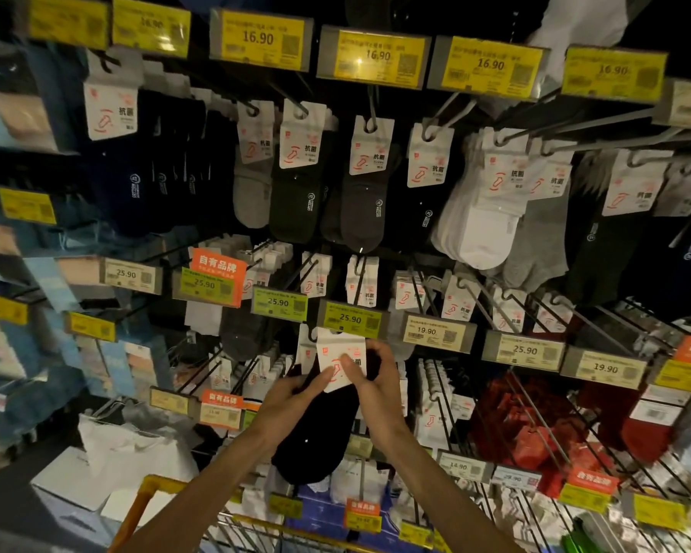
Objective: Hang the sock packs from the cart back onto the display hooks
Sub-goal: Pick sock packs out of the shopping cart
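Note:
A black sock pack (316,437) with a white header card (338,355) is held up at the middle of the display. My left hand (292,405) grips the card's lower left, thumb across its face. My right hand (378,387) pinches the card's right side. The card's top sits just under the yellow-green 25.90 price tag (350,319) at the end of a hook; the hook tip itself is hidden behind the tag. The cart's yellow rim (144,500) shows at the bottom, below my forearms.
Rows of hooks carry sock packs: dark ones (296,193), white ones (483,221), red ones (535,425). Yellow 16.90 tags (378,55) line the top row. Long bare metal hooks (535,397) stick out on the right. White packaged goods (116,457) lie at lower left.

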Demonstrator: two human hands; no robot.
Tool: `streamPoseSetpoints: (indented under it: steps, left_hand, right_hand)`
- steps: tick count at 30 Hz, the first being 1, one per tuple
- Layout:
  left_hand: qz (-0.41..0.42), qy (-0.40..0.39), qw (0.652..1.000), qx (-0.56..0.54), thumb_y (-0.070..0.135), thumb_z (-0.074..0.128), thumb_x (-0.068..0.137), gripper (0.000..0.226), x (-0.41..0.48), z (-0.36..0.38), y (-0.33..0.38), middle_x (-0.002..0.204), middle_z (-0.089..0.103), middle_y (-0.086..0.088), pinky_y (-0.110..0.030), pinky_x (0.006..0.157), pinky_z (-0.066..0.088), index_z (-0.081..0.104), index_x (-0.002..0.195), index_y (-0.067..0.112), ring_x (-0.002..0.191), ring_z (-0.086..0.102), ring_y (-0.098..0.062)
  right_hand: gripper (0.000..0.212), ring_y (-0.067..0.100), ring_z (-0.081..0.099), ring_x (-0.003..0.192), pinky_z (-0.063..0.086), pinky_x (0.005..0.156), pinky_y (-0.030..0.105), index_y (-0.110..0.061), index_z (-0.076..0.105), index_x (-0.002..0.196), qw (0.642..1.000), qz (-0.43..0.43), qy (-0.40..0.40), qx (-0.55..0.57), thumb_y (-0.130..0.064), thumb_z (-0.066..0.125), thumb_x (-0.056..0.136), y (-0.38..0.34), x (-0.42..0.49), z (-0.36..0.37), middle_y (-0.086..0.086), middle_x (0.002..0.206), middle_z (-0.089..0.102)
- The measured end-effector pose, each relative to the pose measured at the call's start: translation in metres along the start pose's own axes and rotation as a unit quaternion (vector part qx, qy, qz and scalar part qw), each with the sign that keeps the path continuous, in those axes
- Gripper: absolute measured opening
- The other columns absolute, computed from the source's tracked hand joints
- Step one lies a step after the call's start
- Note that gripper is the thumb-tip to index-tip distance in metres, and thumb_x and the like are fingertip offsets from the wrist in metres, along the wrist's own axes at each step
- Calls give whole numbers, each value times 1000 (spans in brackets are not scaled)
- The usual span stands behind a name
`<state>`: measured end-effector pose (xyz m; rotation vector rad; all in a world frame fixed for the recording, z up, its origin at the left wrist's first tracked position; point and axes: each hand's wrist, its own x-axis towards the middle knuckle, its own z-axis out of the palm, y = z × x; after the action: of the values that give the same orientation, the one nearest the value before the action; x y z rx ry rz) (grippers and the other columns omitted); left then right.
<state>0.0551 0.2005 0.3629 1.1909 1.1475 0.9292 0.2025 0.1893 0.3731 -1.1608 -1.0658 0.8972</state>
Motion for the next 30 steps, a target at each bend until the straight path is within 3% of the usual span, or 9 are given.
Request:
streamPoseSetpoints:
  steps: [3, 9, 13, 18, 24, 27, 30]
  left_hand:
    - [11, 1, 1000, -1, 58, 73, 71, 45, 4, 1, 5, 91, 79, 1, -23, 74, 52, 80, 93, 20, 87, 75, -15]
    - [2, 18, 1000, 7, 60, 73, 73, 45, 9, 5, 6, 82, 78, 0, -13, 57, 48, 81, 84, 17, 77, 75, -13]
    - [-5, 12, 1000, 3, 62, 75, 69, 40, 14, 8, 11, 81, 78, 1, -12, 55, 47, 81, 77, 24, 75, 75, -12]
    - [-13, -2, 1000, -12, 61, 79, 66, 43, 17, 6, 11, 85, 78, -4, -15, 57, 50, 81, 80, 20, 79, 76, -17]
    - [-28, -4, 1000, -12, 59, 77, 66, 38, 17, 4, 3, 87, 79, -4, -17, 60, 53, 82, 80, 23, 81, 76, -17]
    - [-29, -2, 1000, -10, 60, 78, 63, 43, 18, 4, 1, 88, 79, -4, -22, 67, 55, 82, 82, 22, 83, 76, -20]
    - [-32, -12, 999, -17, 58, 79, 63, 44, 18, 3, 1, 92, 79, -6, -26, 73, 55, 82, 84, 20, 86, 76, -22]
  right_hand:
    - [29, 8, 69, 94, 55, 77, 22, -17, 56, 111, 1000, -8, 8, 28, -16, 73, 88, 0, 3, -1, -8, 99, 73]
    - [24, 12, 68, 95, 55, 84, 29, -20, 56, 108, 999, -10, 20, 23, -19, 71, 89, 3, 6, -4, -2, 101, 71]
    - [26, 7, 69, 94, 53, 76, 16, -23, 56, 111, 999, -18, 28, 42, -17, 70, 90, 0, 10, -4, -8, 98, 73]
    - [35, 5, 69, 98, 54, 86, 24, -22, 56, 119, 998, -14, 43, 51, -18, 72, 89, 1, 13, -4, -9, 103, 73]
    - [26, 6, 67, 97, 53, 85, 27, -24, 58, 112, 999, -13, 24, 21, -19, 70, 90, 15, 11, -6, -12, 102, 70]
    - [24, 3, 67, 99, 54, 84, 22, -28, 62, 112, 1000, -18, 12, 17, -20, 69, 91, 17, 12, -6, -16, 104, 70]
    - [12, 8, 69, 93, 52, 74, 17, -21, 68, 104, 999, -26, 6, 34, -23, 69, 92, 11, 17, -9, -7, 98, 73]
